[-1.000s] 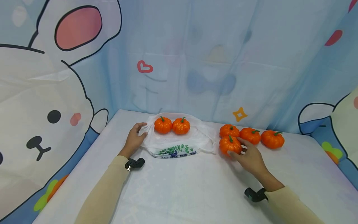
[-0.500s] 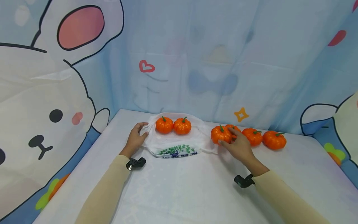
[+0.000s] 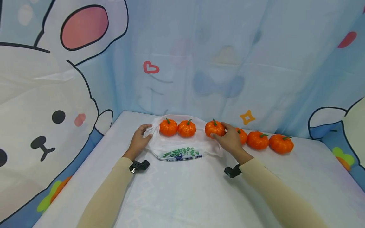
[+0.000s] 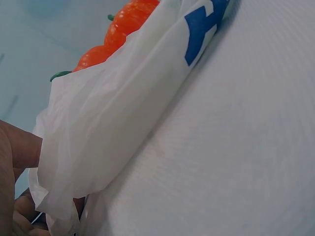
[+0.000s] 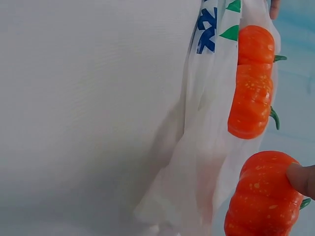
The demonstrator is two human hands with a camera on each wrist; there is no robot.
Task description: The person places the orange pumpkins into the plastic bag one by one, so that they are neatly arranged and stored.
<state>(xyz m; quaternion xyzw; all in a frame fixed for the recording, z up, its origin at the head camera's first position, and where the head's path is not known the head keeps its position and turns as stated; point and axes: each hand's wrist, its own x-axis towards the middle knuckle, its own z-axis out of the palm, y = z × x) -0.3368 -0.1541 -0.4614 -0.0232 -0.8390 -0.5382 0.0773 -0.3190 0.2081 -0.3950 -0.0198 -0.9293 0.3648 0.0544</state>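
My left hand grips the left edge of a white plastic bag printed with a green tree and blue lettering. Two small orange toy pumpkins with green stems sit side by side in the bag's opening. My right hand holds another pumpkin by its right side, stem up, over the right part of the bag. In the right wrist view the thumb presses against this pumpkin. From the left wrist view, the bag's bunched edge lies between the fingers, partly hidden.
To the right of the bag, three more pumpkins stand in a row near the table's back edge; my right hand partly covers the nearest one. A blue cartoon-print curtain rises behind the white-covered table.
My right hand has carried the pumpkin left and back, from in front of the row to over the bag's right part. The left hand keeps its grip on the bag.
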